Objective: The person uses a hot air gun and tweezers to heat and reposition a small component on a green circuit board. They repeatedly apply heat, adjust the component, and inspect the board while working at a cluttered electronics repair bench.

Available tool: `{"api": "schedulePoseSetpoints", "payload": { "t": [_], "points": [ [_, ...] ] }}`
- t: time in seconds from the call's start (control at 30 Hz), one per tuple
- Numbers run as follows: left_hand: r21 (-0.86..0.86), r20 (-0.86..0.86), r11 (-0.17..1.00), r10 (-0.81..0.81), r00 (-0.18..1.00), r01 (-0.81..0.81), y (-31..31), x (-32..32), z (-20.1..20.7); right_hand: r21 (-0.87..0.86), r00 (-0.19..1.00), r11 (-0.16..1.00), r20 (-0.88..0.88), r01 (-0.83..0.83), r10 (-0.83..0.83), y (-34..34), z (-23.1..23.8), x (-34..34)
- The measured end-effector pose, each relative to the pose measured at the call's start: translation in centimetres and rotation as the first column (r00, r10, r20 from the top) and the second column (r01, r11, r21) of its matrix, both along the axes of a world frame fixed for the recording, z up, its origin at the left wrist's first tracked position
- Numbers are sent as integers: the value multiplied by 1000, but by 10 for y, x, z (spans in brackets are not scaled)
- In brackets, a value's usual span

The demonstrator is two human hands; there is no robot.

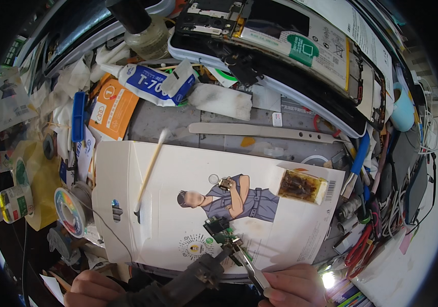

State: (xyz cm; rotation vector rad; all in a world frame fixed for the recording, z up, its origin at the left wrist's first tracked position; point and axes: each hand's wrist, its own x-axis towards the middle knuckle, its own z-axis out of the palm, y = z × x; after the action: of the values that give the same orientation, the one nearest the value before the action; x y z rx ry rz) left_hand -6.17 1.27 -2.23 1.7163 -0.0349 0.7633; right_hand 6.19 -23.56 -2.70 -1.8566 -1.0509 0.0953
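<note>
One pair of slim, silver metal tweezers (252, 268) was pinched between the closed thumb and fingers of the right hand (294, 284), its tips held at the small green circuit board (222, 234) over the flat white printed cardboard (152, 246). Light, steady pressure was called for, lest small parts be bent. The left hand (94, 290) was curled; whether anything was gripped could not be told.

Looks like an electronics repair bench (160, 120) from where I'm standing. There's an opened-up phone (290, 43), a wire spool (79, 212), tweezers (252, 268) and a little green circuit board (222, 235), plus tangled cables (426, 128).
</note>
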Motion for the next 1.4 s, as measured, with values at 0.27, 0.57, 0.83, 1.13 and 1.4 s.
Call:
{"api": "schedulePoseSetpoints", "payload": {
  "t": [0.27, 0.57, 0.83, 1.13, 1.4],
  "points": [
    [-56, 70, 996, 74, 995, -70, -4, 2, -4, 17, 999, 999, 17, 39, -39, 3, -1, -2],
    [-45, 47, 997, 72, 996, -70, -3, 1, -3, 25, 998, 998, 8, 58, -58, 3, -2, -6],
    [-37, 61, 997, 73, 995, -71, -4, 3, -3, 45, 998, 997, 16, 67, -68, 6, -3, -4],
    [-20, 62, 999, 48, 997, -46, -2, 3, -4, -6, 998, 998, 17, 56, -56, 4, 0, -4],
    [-19, 48, 999, 52, 997, -51, -2, 2, -3, -7, 998, 998, 28, 55, -54, 5, 0, -2]
  ]
}}
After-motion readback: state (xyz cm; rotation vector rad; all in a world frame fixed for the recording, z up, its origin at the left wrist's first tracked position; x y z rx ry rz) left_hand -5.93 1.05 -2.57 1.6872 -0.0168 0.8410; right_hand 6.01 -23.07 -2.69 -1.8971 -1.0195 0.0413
